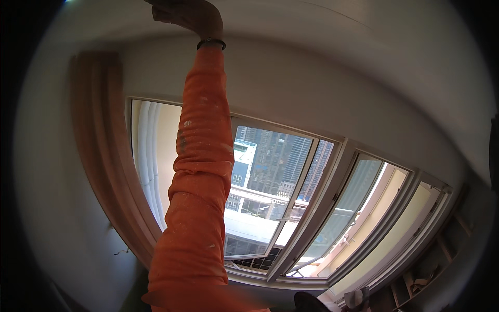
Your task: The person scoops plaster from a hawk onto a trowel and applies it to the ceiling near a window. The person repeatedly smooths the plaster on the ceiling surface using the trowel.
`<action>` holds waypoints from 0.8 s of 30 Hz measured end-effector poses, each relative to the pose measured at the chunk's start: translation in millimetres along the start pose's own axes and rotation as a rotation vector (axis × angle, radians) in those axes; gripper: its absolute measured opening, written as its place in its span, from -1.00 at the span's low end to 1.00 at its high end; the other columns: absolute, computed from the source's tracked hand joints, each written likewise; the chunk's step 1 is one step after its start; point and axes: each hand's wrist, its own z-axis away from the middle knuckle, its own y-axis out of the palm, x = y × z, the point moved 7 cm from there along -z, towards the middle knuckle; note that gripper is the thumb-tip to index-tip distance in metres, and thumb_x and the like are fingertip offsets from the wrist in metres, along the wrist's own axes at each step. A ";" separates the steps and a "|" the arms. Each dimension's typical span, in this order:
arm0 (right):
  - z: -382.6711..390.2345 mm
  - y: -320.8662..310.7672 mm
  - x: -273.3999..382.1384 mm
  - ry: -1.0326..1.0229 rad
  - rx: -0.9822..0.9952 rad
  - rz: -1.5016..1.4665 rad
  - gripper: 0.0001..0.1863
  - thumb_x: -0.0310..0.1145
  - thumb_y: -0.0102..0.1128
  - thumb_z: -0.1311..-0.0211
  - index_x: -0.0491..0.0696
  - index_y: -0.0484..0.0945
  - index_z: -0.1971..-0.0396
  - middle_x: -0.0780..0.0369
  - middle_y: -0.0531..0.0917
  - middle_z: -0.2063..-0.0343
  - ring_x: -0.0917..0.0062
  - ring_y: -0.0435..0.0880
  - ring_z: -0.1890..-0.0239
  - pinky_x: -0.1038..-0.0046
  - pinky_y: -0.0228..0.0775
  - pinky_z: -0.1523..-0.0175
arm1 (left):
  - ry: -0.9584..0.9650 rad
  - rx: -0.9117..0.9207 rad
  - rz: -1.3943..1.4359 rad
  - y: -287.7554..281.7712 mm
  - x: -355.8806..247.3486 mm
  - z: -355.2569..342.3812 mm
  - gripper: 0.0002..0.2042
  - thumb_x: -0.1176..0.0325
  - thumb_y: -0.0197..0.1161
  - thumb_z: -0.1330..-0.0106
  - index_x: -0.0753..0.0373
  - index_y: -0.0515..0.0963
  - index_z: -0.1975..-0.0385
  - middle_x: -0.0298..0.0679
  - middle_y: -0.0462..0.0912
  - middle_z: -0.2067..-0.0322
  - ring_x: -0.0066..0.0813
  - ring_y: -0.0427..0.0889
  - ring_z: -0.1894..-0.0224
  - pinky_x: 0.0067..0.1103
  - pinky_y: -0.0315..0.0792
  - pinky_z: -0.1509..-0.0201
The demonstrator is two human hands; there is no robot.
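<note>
My left arm, in an orange sleeve (202, 171) with pale smudges, stretches straight up through the middle of the head view. A dark bracelet (211, 43) circles the wrist. At the upper edge my left hand (189, 14) is bent toward the left, close under the pale ceiling (291, 18). Its fingers look curled closed, but the picture cuts part of them off, and what they hold is hidden. My right hand is out of sight. An orange blur lies along the lower edge, too smeared to tell apart.
Behind the arm is a wide window (267, 187) with sashes swung outward and tall buildings beyond. A brown, folded curtain-like strip (104, 140) hangs left of it. A wooden shelf frame (444, 249) stands at lower right. A short wire (122, 252) sticks out of the left wall.
</note>
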 end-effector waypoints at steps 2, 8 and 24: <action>-3.3 13.4 -2.8 -0.018 0.046 0.038 -0.57 -0.23 -0.11 -0.57 -0.04 0.39 -0.31 0.10 0.51 -0.22 0.22 0.53 -0.23 0.24 0.42 -0.30 | -0.099 0.018 0.102 5.4 -15.8 10.7 -0.36 0.36 -0.02 -0.52 0.35 -0.03 -0.54 0.15 0.04 -0.47 0.17 0.01 -0.51 -0.02 0.10 -0.48; -13.0 35.4 -15.1 -0.109 0.173 0.204 -0.59 -0.23 -0.07 -0.56 -0.04 0.43 -0.28 0.10 0.54 -0.20 0.20 0.53 -0.23 0.22 0.41 -0.32 | 0.051 0.213 -0.004 -16.3 -13.9 69.9 -0.36 0.56 -0.15 -0.45 0.50 -0.13 -0.50 0.22 0.15 -0.28 0.06 0.33 -0.23 -0.23 0.25 -0.36; -1.5 -2.1 -31.0 -0.105 0.038 0.149 -0.54 -0.16 0.06 -0.48 -0.08 0.47 -0.25 0.09 0.58 -0.16 0.21 0.56 -0.21 0.22 0.42 -0.32 | 0.080 0.204 -0.095 18.1 -41.6 57.8 -0.38 0.58 -0.16 -0.46 0.47 -0.13 -0.51 0.15 0.12 -0.35 0.00 0.24 -0.31 -0.21 0.30 -0.31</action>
